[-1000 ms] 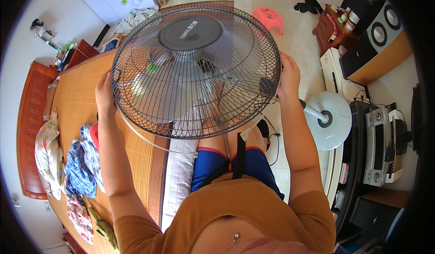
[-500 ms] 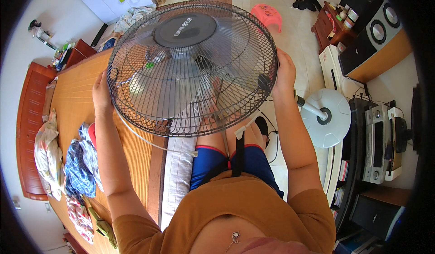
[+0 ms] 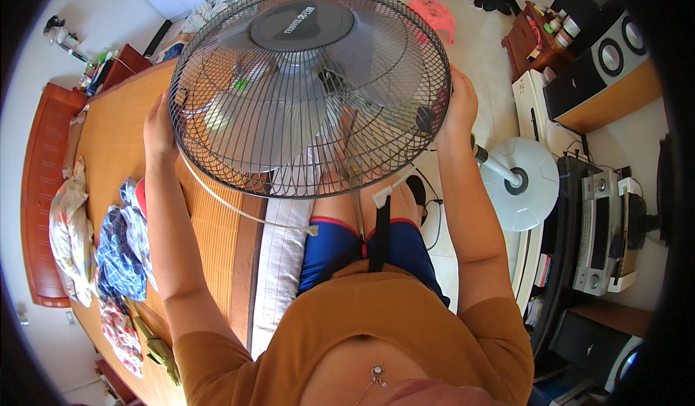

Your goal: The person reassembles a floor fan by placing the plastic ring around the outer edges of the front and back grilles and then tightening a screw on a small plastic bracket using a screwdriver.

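Observation:
A round fan guard point(image 3: 304, 178) of dark wire, with a dark grey disc point(image 3: 302, 24) at its centre, is held up in front of me over my thighs. Translucent blades point(image 3: 275, 131) show through the wires. My left hand point(image 3: 159, 129) is closed on the guard's left rim, its fingertips partly hidden behind it. On the opposite rim, my right hand point(image 3: 461, 107) grips the guard, with most of its fingers behind the edge. A white strap or cord point(image 3: 239, 214) curves below the guard on the left.
A pale round fan base point(image 3: 532, 207) with a short pole lies to the right by my forearm. On the left is a bed point(image 3: 210, 261) with crumpled clothes point(image 3: 119, 254). A pink stool point(image 3: 434, 16), a speaker point(image 3: 590, 73) and a shelf with audio equipment point(image 3: 595, 239) stand around.
The fan guard has moved slightly up and away from my body, both hands moving with it. Their hold on the rim looks the same. The whole view has shifted a little.

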A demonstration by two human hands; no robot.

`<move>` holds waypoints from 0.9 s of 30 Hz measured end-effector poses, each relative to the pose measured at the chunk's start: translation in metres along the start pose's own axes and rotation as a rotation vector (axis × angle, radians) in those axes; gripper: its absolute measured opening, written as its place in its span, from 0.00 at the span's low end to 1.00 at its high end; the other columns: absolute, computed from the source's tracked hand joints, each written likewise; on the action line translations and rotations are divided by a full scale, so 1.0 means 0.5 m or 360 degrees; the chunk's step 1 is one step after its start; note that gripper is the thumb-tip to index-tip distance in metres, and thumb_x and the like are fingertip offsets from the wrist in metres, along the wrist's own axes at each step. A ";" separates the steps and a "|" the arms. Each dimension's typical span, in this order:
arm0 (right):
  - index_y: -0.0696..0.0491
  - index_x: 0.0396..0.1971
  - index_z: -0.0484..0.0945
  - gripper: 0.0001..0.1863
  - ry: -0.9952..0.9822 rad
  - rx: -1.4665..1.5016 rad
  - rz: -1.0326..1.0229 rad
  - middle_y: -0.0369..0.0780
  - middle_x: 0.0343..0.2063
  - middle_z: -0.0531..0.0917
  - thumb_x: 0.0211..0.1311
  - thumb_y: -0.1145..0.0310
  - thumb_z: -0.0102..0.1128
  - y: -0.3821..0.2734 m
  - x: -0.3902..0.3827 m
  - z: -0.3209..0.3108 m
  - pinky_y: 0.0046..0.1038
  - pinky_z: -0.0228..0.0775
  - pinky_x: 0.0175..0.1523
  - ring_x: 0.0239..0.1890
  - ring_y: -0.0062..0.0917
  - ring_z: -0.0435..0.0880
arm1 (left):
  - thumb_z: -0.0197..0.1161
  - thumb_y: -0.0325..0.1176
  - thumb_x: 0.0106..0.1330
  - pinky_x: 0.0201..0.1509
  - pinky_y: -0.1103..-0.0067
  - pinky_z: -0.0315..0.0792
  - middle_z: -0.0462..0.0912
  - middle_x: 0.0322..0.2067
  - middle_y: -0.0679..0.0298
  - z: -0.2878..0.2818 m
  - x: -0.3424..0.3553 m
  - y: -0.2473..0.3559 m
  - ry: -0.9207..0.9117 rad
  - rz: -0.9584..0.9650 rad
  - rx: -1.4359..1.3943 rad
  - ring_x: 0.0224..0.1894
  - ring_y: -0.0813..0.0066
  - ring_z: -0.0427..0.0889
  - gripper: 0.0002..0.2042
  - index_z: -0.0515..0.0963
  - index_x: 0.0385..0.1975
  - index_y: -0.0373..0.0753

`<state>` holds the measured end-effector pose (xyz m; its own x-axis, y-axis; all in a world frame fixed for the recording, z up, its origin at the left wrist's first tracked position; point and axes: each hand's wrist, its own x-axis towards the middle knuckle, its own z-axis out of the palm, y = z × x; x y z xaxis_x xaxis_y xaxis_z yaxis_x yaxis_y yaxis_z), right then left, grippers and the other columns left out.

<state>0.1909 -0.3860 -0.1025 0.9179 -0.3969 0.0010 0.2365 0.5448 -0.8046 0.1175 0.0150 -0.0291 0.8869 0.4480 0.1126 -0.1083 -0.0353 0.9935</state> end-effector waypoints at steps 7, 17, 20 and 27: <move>0.64 0.37 0.73 0.14 -0.0008 0.0024 0.0061 0.41 0.31 0.78 0.58 0.70 0.45 0.002 0.001 0.004 0.21 0.70 0.34 0.30 0.22 0.78 | 0.45 0.35 0.67 0.37 0.83 0.71 0.78 0.35 0.60 -0.012 0.006 -0.013 0.0062 0.0004 -0.0015 0.34 0.77 0.77 0.16 0.71 0.45 0.28; 0.63 0.37 0.74 0.14 0.0069 -0.0154 -0.0126 0.41 0.31 0.78 0.54 0.71 0.46 -0.013 -0.013 0.015 0.20 0.69 0.36 0.32 0.22 0.77 | 0.50 0.33 0.64 0.39 0.82 0.71 0.78 0.37 0.57 0.000 0.013 -0.024 0.0210 0.0065 -0.0114 0.36 0.74 0.77 0.16 0.73 0.43 0.26; 0.62 0.38 0.74 0.14 0.0110 -0.0106 -0.0107 0.41 0.33 0.77 0.54 0.72 0.45 -0.017 -0.028 0.022 0.20 0.69 0.38 0.34 0.23 0.77 | 0.50 0.33 0.63 0.41 0.81 0.71 0.78 0.38 0.56 -0.005 0.010 -0.022 0.0193 0.0046 -0.0129 0.37 0.73 0.77 0.16 0.72 0.44 0.25; 0.59 0.34 0.77 0.13 0.0247 -0.0175 -0.0275 0.36 0.30 0.75 0.56 0.70 0.44 -0.026 -0.039 0.018 0.20 0.65 0.39 0.31 0.20 0.72 | 0.48 0.30 0.64 0.42 0.81 0.71 0.78 0.39 0.56 0.016 -0.019 -0.018 0.0202 0.0105 -0.0348 0.38 0.72 0.77 0.16 0.70 0.46 0.26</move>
<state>0.1730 -0.3788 -0.0867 0.8047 -0.5906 0.0598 0.3420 0.3788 -0.8600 0.1137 0.0037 -0.0391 0.8129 0.5599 0.1601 -0.2704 0.1196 0.9553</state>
